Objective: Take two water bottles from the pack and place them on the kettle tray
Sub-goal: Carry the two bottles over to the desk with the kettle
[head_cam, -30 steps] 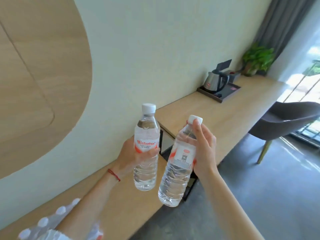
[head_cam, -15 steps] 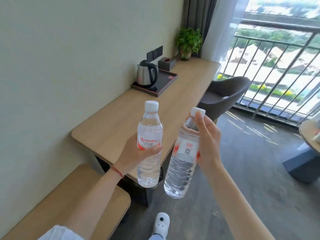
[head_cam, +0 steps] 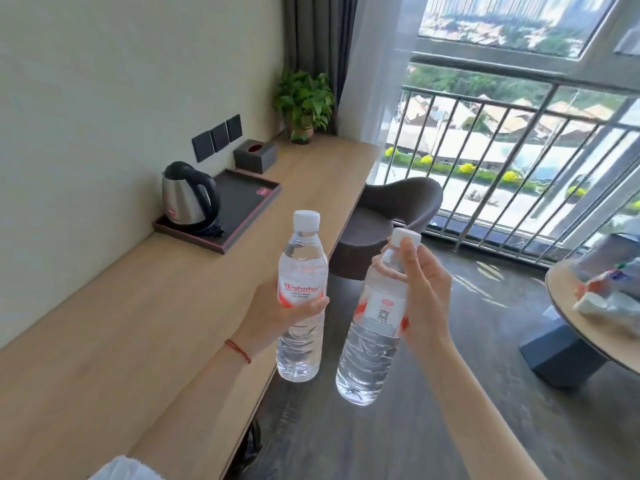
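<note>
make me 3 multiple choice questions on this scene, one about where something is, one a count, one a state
1. Where does the electric kettle stand?
A. at the near left end of the dark tray
B. on the round side table
C. on the floor by the chair

2. How many dark wall switch plates hang above the tissue box?
A. one
B. three
C. five

3. What state are the two water bottles in?
A. lying on the tray
B. capped and held in the air
C. open and empty

Answers:
1 A, the kettle sits on the tray's end nearest the camera.
2 B, three plates show side by side.
3 B, the left hand grips the left bottle, the right hand the right bottle, white caps on, both above the floor beside the desk.
</note>
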`<action>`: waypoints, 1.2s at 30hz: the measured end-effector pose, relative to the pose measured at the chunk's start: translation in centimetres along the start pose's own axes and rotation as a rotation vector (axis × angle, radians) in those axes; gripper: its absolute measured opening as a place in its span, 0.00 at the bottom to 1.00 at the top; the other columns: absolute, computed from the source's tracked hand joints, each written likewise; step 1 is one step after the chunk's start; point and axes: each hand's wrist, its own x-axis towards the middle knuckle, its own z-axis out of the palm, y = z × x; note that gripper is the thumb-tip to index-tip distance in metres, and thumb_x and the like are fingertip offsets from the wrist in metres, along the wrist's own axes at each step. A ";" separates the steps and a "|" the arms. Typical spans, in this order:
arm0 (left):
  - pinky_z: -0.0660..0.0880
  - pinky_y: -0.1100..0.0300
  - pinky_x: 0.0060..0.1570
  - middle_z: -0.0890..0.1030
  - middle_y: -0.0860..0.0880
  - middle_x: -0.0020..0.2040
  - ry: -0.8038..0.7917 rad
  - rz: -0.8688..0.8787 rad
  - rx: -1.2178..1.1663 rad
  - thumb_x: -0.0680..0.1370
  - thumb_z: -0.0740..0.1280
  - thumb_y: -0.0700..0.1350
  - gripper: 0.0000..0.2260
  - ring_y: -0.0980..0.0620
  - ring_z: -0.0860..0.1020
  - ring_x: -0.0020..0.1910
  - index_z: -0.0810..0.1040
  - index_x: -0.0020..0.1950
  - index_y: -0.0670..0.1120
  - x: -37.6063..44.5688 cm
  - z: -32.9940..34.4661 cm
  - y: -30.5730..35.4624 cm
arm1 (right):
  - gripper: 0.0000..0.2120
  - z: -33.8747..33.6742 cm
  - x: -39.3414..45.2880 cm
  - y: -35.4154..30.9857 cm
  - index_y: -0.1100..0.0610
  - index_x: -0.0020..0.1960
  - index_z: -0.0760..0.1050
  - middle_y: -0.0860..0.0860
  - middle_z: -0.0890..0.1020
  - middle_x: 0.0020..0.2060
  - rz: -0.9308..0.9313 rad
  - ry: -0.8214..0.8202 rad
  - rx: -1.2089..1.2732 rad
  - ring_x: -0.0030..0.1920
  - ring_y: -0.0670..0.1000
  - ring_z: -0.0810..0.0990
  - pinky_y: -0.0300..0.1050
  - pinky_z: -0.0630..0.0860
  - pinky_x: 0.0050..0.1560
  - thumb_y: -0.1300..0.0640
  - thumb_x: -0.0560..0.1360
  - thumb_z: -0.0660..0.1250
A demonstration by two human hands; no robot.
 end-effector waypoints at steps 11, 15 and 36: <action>0.80 0.65 0.43 0.82 0.53 0.44 0.270 -0.111 -0.006 0.68 0.75 0.43 0.15 0.51 0.82 0.45 0.77 0.53 0.46 17.4 7.7 -1.6 | 0.10 -4.1 23.1 5.3 0.48 0.39 0.79 0.47 0.84 0.33 -0.013 -0.238 0.065 0.34 0.48 0.84 0.40 0.81 0.31 0.42 0.71 0.66; 0.80 0.62 0.43 0.84 0.49 0.44 0.386 -0.189 -0.084 0.64 0.77 0.48 0.20 0.51 0.83 0.45 0.78 0.52 0.46 22.6 8.7 -1.6 | 0.10 -3.1 30.9 6.5 0.48 0.38 0.80 0.46 0.83 0.32 0.008 -0.344 0.099 0.35 0.47 0.83 0.40 0.81 0.34 0.42 0.70 0.66; 0.78 0.64 0.44 0.82 0.51 0.44 0.706 -0.464 -0.136 0.63 0.79 0.37 0.22 0.57 0.81 0.43 0.75 0.52 0.42 45.0 1.6 -13.8 | 0.14 15.1 54.2 22.2 0.50 0.44 0.76 0.51 0.80 0.36 0.003 -0.892 -0.053 0.39 0.49 0.78 0.44 0.75 0.40 0.41 0.75 0.58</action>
